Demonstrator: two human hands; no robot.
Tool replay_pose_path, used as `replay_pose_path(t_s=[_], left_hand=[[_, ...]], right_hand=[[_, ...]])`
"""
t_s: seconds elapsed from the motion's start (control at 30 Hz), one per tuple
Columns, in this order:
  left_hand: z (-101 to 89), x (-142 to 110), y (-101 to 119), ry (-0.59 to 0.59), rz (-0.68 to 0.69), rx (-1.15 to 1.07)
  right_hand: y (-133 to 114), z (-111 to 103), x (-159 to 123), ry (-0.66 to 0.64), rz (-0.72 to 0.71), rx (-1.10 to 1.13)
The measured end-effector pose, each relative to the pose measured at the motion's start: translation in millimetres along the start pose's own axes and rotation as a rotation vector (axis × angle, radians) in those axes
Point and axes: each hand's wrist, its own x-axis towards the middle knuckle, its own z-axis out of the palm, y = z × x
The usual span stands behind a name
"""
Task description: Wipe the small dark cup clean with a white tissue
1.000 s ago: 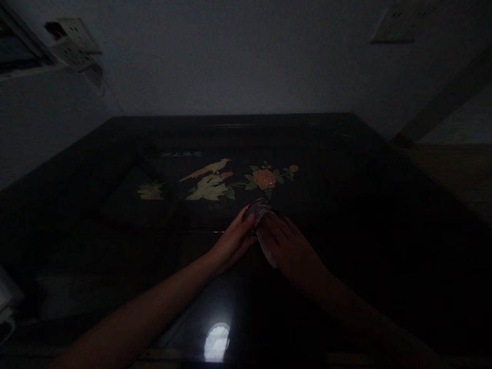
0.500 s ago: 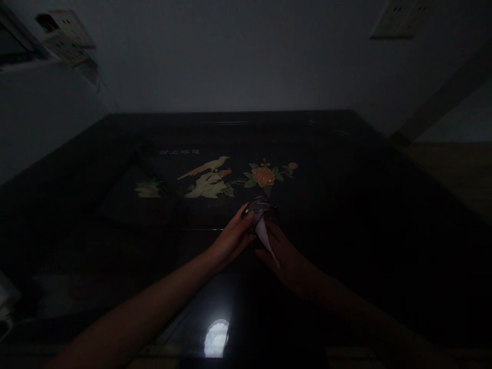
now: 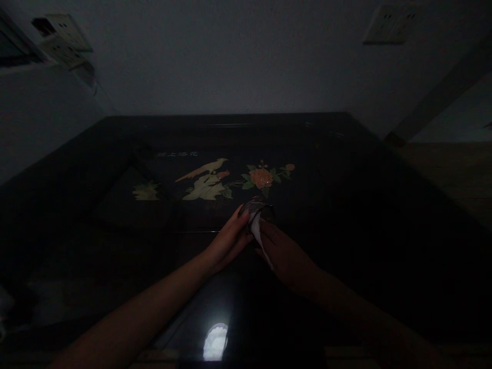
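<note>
Lighting's super dim, so bear with me (clock centred between your hands, 12 straight ahead of you). Closest to you there's a bright white reflection (image 3: 216,342) on the glossy black table (image 3: 326,205), just shy of 7 o'clock. Some pale blurry thing (image 3: 3,307) pokes in at the left edge, between 8 and 9, too murky to name.

Your arms come in from 8 and 4 and meet in the middle. Your right hand (image 3: 286,251) has its fingers close together, holding the white cloth (image 3: 256,228); can't tell if those fingertips touch the other thing too. The cloth hangs down between your palms, bottom end around 5. Your left hand (image 3: 230,236) is curled round the left side of a dark item (image 3: 251,204), thumb on the near face. It's shiny with a dark rim, and that's all I can make out. The cloth lies up against it.

Past that, the table's got a flower (image 3: 261,178) at 12, a bird (image 3: 207,167) on a pale rock (image 3: 206,188) at 10, pale lettering (image 3: 177,154) behind those, and a leafy patch (image 3: 146,191) at 9. Then the grey wall (image 3: 230,61), with left sockets (image 3: 65,43) at 10 and right sockets (image 3: 392,24) between 1 and 2.
</note>
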Motion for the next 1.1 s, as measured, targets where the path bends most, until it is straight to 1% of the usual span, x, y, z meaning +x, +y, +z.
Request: replay_pose_path(t_s=[0.1, 0.23, 0.4, 0.53, 0.67, 0.8, 0.9, 1.03, 1.1], left_hand=[[-1.5, 1.1, -0.9, 0.007, 0.001, -0.019], [0.7, -1.0, 2.0, 0.012, -0.016, 0.003], [0.6, -2.7, 3.5, 0.011, -0.021, 0.018], [-1.0, -2.0, 2.3, 0.001, -0.008, 0.011], [0.0, -2.1, 2.8, 0.006, -0.007, 0.021], [1.8, -3.4, 4.2, 0.015, -0.025, 0.032], [2.0, -3.6, 4.2, 0.005, -0.021, 0.031], [2.7, -3.0, 4.0, 0.003, -0.011, 0.04], [3.6, -3.0, 4.4, 0.006, -0.015, 0.048]], right_hand=[[3.3, -7.9, 0.8, -0.043, -0.025, -0.152], [3.8, -15.8, 0.6, -0.041, -0.004, -0.257], [0.7, -15.3, 0.3, -0.048, 0.023, -0.285], [-1.4, -12.4, 0.6, -0.059, 0.04, -0.219], [-2.9, -8.9, 0.6, -0.043, 0.038, -0.065], [-7.1, -13.0, 0.5, -0.033, 0.088, 0.227], [-11.4, -22.7, 0.6, -0.026, 0.204, 0.522], [-14.1, -33.5, 1.4, -0.048, 0.439, 0.857], [-14.5, -34.9, 2.2, -0.046, 0.468, 0.95]])
